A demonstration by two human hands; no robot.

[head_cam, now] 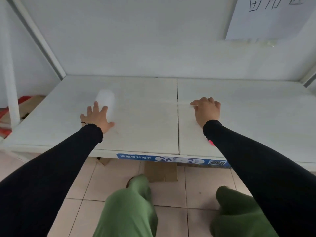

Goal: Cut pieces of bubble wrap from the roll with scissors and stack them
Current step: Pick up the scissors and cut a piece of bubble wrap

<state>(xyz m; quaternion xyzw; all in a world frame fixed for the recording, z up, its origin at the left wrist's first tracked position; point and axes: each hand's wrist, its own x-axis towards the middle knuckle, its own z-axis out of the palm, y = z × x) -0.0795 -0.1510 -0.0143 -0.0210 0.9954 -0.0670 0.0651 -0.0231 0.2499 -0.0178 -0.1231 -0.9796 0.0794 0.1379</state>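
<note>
Head view: a short roll of translucent white bubble wrap [106, 98] lies on the left panel of a white two-panel shelf board [145, 93], well back from the front edge. The left hand [96, 118], in a black sleeve [51, 165], lies flat and released with its fingers spread. The fingertips touch the near end of the roll and the palm presses down on the board.

A very faint, almost clear film [153, 104] seems to run from the roll rightward across the dark seam between the panels, though its edges are hard to make out. The right hand [207, 111] sits on the right panel just past the seam, knuckles up and fingers curled down. Whether it pinches the film or only presses on it cannot be told.

A small red spot [210, 142] peeks out from under the right forearm; what it is stays hidden. A blue printed label strip [171, 159] runs along the shelf's front edge. A white paper sign with handwriting [266, 17] hangs on the back wall at upper right. Below are green trousers [130, 206] over a pale tiled floor [196, 185], with a piece of brown cardboard [160, 173] under the shelf.
</note>
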